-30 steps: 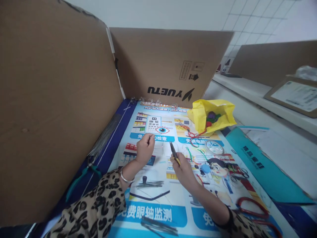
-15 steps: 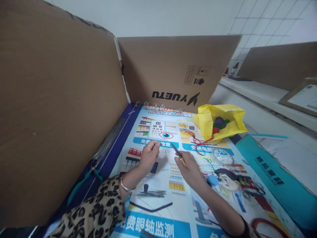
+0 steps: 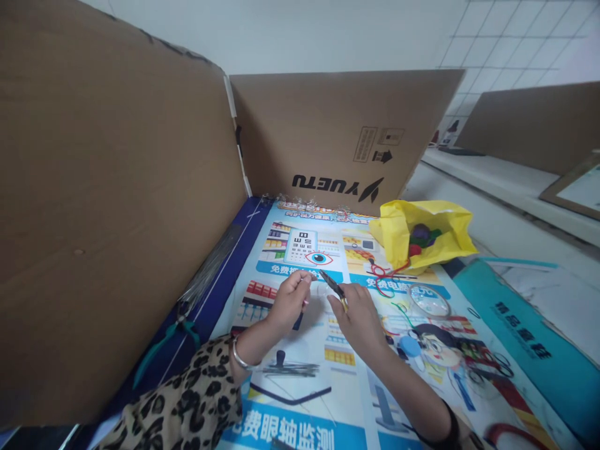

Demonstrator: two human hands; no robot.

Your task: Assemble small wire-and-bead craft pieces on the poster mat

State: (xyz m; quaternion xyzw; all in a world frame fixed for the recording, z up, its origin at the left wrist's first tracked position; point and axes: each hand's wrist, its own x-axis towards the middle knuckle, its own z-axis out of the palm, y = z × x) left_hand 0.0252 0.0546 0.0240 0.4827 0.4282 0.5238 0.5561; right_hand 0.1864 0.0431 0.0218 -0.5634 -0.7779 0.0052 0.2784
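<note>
My right hand is closed around a pair of pliers with dark jaws and a yellow handle. The jaws point up and left, toward my left fingertips, with a small gap between. My left hand pinches a thin wire between thumb and forefinger; only a small grey end and a faint curve of it show. Below my left hand lies a bundle of short straight wires on the printed sheet.
Cardboard panels stand left and behind. Long wires and teal-handled pliers lie left. A yellow bag of coloured yarn, a clear ring-shaped roll and a teal box are at right.
The pliers have turned a little, and their jaws now show wider. My left hand has rotated slightly, its fingertips nearer the jaws. The whole view has shifted slightly.
</note>
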